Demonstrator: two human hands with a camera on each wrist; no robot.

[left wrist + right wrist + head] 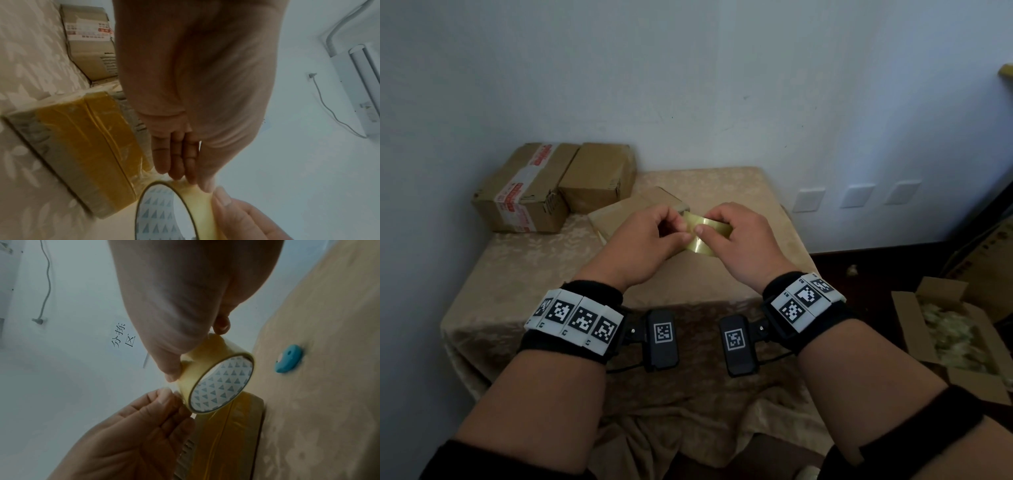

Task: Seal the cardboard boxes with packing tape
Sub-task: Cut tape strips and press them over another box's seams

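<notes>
Both hands hold a roll of clear yellowish packing tape [703,236] in the air over the table. My right hand [717,228] grips the roll [218,378] round its rim with thumb and fingers. The fingertips [164,395] of my left hand [681,233] pinch at the roll's outer layer on its left side. Under the hands lies a flat cardboard box [626,212] with yellow tape strips across its top [82,146]. Two more cardboard boxes, a larger one [524,192] and a smaller one [599,178], stand at the table's back left.
The table wears a beige patterned cloth [524,274]. A small blue cutter [287,360] lies on the cloth to the right of the flat box. An open carton of loose filler [955,329] stands on the floor to the right. A white wall is close behind.
</notes>
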